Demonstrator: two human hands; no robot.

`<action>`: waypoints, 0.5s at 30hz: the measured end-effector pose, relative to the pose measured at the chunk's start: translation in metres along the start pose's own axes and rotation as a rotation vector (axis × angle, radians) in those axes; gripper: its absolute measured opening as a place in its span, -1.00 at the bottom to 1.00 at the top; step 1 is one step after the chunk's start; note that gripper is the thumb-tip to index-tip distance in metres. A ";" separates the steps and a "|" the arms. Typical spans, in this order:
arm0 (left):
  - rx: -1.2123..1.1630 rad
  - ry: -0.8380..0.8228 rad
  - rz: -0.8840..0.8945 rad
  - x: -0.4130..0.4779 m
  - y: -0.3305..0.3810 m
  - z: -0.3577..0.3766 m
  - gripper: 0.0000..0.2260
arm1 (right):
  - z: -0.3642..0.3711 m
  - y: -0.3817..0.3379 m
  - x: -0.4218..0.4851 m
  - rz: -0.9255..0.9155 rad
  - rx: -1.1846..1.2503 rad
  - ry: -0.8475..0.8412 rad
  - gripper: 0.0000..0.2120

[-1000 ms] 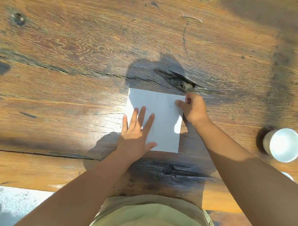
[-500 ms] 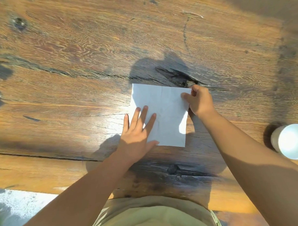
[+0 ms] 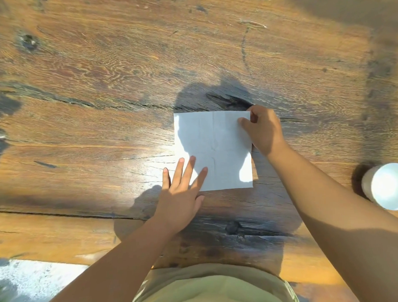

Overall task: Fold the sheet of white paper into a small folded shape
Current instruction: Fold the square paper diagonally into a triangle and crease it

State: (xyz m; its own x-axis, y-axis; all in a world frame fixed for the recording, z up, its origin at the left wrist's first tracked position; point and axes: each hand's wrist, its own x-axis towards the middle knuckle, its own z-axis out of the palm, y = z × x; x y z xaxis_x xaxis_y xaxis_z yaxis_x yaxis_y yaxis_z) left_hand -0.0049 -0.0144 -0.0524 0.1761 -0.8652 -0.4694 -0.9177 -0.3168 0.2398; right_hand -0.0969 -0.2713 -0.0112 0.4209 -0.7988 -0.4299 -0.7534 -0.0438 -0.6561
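The sheet of white paper [image 3: 213,150] lies flat on the wooden table [image 3: 100,64], squared up in front of the person, with a faint crease running down its middle from far edge to near edge. That crease suggests at least one fold has been made and opened again; the step in hand looks like setting up the next fold, with most of the shaping not yet done.

The left hand [image 3: 181,196] rests flat at the paper's near left corner, fingers spread and pressing the sheet down to anchor it. The right hand [image 3: 262,130] is at the paper's far right corner, thumb and curled fingers pinching that corner.

The next move probably calls for lifting the pinched corner or edge and carrying it across to the centre crease or the opposite side, while the left hand holds the sheet from sliding. A white cup [image 3: 388,186] stands well to the right of the paper.
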 end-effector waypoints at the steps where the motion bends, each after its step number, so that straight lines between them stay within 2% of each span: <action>1: 0.002 0.013 -0.002 0.000 0.001 0.000 -0.34 | 0.001 -0.003 -0.004 -0.034 -0.022 0.005 -0.71; 5: -0.031 0.035 0.016 0.004 0.006 -0.001 -0.34 | 0.006 -0.011 -0.018 -0.096 -0.055 0.041 -0.66; 9: -0.038 0.027 0.002 0.014 0.011 -0.001 -0.35 | 0.008 -0.016 -0.030 -0.164 -0.070 0.060 -0.85; 15: -0.047 0.073 0.019 0.020 0.011 -0.001 -0.35 | 0.012 -0.022 -0.057 -0.319 -0.082 0.035 -0.90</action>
State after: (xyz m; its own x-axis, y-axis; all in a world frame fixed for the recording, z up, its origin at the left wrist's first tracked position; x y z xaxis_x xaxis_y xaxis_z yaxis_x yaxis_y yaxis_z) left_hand -0.0115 -0.0355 -0.0583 0.1864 -0.8967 -0.4015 -0.9034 -0.3170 0.2886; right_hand -0.0982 -0.2174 0.0201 0.6252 -0.7575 -0.1882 -0.6252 -0.3416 -0.7017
